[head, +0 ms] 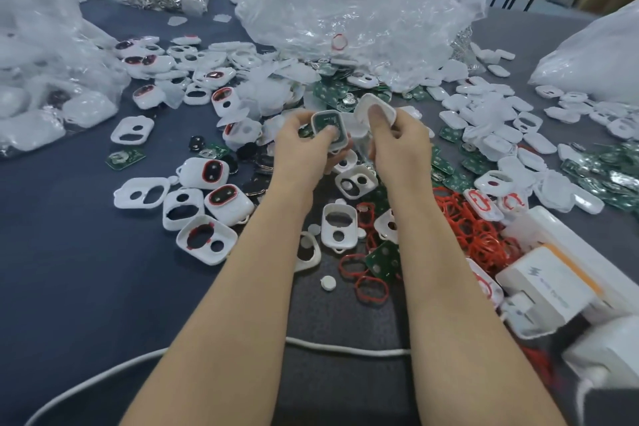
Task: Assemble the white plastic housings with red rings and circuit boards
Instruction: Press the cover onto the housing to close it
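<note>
My left hand grips a white housing half with a green circuit board seated inside it, my thumb pressing on the board. Just to its right, my right hand pinches a white housing cover, tilted up with its hollow side toward me and my thumb inside it. The two parts are held apart, a little above the table. Loose white housings, some with red rings fitted, lie to the left. A heap of red rings and green circuit boards lies to the right.
The dark table is strewn with parts. Clear plastic bags stand at the back and left, another at the far right. White boxes sit at the right edge. A white cable runs across near me.
</note>
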{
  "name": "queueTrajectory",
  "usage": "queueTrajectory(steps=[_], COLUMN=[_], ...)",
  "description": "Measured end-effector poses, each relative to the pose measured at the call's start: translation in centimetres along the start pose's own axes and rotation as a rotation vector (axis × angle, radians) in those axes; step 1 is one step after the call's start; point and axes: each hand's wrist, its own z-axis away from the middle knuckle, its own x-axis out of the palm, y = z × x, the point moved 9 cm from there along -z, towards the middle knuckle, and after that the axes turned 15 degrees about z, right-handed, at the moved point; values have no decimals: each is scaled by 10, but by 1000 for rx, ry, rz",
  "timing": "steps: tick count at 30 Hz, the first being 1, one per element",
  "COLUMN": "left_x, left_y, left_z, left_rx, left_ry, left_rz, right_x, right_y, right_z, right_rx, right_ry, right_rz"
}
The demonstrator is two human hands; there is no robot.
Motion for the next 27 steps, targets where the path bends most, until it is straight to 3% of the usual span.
queueTrajectory(steps=[5,10,21,27], left_x=[1,1,2,-1], left_y=[-1,2,1,5], left_z=[1,2,0,-2], left_rx=[9,42,68,83], left_ry=[-3,-9,-28,-13], left_rz=[-19,-60,-72,-61], right_x=[17,28,15,4], right_y=[4,-4,-23,-20], right_z=[-1,1,4,3], right_rx=[89,76,-189,-178], right_ry=[-158,-274,-45,39], right_rz=[-302,-450,163,238])
